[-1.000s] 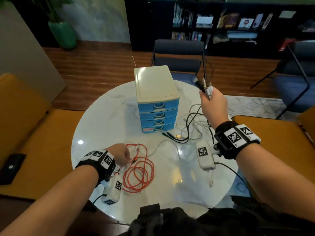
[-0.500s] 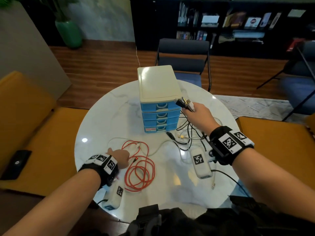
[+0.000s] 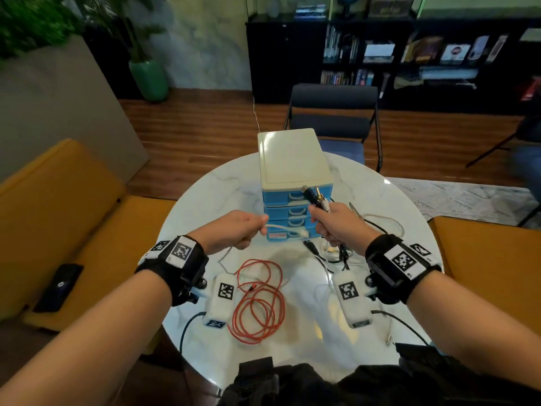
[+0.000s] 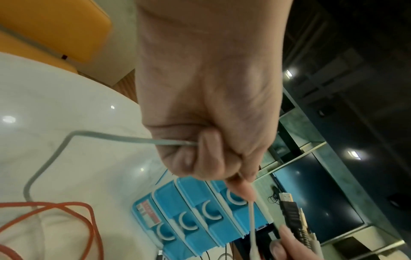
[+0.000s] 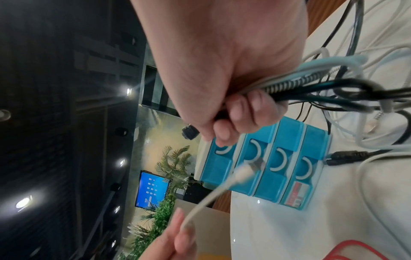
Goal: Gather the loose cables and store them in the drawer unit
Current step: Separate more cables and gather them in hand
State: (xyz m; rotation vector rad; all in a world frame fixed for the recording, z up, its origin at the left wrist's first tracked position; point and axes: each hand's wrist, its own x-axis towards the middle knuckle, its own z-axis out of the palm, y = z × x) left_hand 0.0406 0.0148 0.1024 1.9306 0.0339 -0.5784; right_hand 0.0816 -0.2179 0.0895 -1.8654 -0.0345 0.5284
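Here, a white cable point(image 3: 285, 229) is pinched between the curled fingers of the left hand point(image 3: 234, 232), its plug held out in front of the drawer unit point(image 3: 292, 159). A bundle of cables point(image 3: 317, 199) is clenched in the right hand point(image 3: 339, 227), plugs upward, just beside the closed top drawer. A red cable point(image 3: 257, 303) is left coiled on the table point(image 3: 205, 200).

The round white marble bench point(image 3: 205, 200) carries a cream drawer unit point(image 3: 292, 159) with four blue drawers, standing toward its far edge. A coil of red cable point(image 3: 259, 303) lies near the near edge, left of centre. A tangle of black and white cables point(image 3: 336, 254) lies beside the unit's right front corner, spreading toward the right edge.
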